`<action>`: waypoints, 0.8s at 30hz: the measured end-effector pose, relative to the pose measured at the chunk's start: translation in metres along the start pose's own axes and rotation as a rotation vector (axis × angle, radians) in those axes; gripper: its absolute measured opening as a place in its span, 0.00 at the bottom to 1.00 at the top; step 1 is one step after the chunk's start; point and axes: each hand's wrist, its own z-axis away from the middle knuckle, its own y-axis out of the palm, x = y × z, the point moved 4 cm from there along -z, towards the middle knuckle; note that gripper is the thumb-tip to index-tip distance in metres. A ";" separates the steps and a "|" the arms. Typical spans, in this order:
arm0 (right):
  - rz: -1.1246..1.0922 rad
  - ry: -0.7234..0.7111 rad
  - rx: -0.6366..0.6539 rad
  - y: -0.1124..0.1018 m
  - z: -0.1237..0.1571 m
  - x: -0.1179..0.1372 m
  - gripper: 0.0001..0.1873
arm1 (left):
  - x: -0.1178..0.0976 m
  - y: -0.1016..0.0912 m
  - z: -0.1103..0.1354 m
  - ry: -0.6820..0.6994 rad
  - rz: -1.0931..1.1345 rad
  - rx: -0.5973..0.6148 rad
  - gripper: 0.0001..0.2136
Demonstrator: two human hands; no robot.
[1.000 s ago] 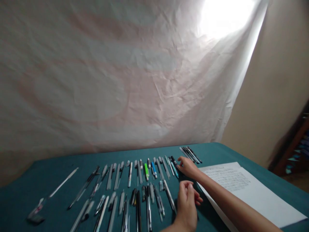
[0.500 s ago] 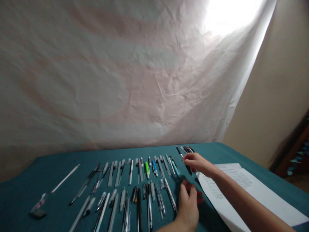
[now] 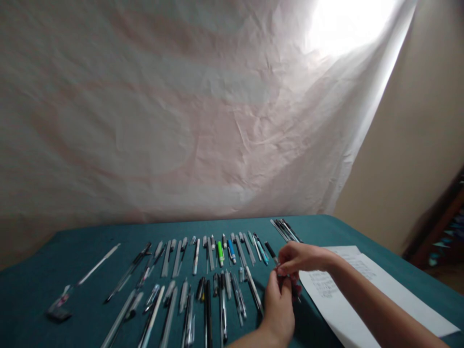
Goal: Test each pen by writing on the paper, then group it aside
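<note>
Green tabletop point(image 3: 29, 299) sat under a wrinkled pale backdrop point(image 3: 145, 121). Right hand point(image 3: 299, 259) pinched a black-ended pen point(image 3: 270, 251) between the pen rows point(image 3: 208, 309) and the paper with writing point(image 3: 324, 287). Left hand point(image 3: 279, 309) met it from below, fingers curled; couldn't tell whether they gripped anything. Step looked like two-handed work on that pen; next move probably called for steady fingertip control from both sides.

Pen point(image 3: 270, 252) in right hand point(image 3: 300, 257), left hand point(image 3: 280, 309) close
</note>
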 end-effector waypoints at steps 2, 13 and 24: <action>0.036 -0.010 -0.076 -0.011 -0.013 0.002 0.18 | 0.001 0.001 -0.001 0.046 0.001 0.042 0.14; 0.325 0.153 -0.616 -0.040 -0.106 -0.016 0.10 | 0.009 -0.001 -0.004 0.042 -0.018 0.050 0.11; 0.366 0.225 -0.663 -0.047 -0.111 -0.021 0.11 | 0.010 -0.001 -0.006 0.036 0.006 0.029 0.11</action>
